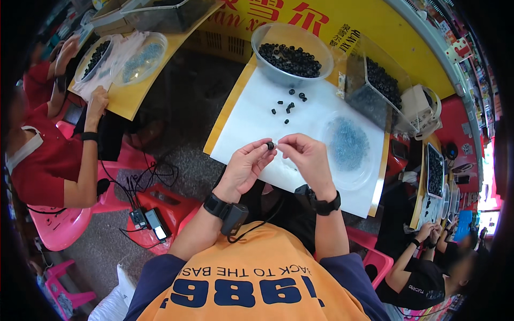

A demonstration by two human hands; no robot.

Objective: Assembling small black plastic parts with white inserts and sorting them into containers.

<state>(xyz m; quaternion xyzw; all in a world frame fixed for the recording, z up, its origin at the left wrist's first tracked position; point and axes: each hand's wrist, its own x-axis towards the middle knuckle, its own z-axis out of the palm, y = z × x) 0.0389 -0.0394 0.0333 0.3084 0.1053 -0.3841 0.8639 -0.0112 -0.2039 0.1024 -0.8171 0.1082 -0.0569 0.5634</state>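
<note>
1. Nearer than the round bowl (pixel 293 82), the left hand (pixel 246 163) pinches a small black piece (pixel 270 145) between thumb and forefinger, its other fingers loosely curled.
2. Also nearer than the bowl, the right hand (pixel 306 155) has thumb and forefinger drawn together just beside the piece; whether they grip anything cannot be told.
3. Between both hands, the piece is held above the white sheet (pixel 241 125) on the surface (pixel 230 107). It looks squat and roundish; its long axis and pointing direction cannot be told.
4. On the bowl's near side, loose black pieces (pixel 291 105) lie scattered.
5. Nearer than the bowl and rightward, a shallow clear tray (pixel 352 183) holds pale blue pieces (pixel 348 144).
6. Just right of the bowl, a rectangular clear box (pixel 364 101) holds more black pieces.
</note>
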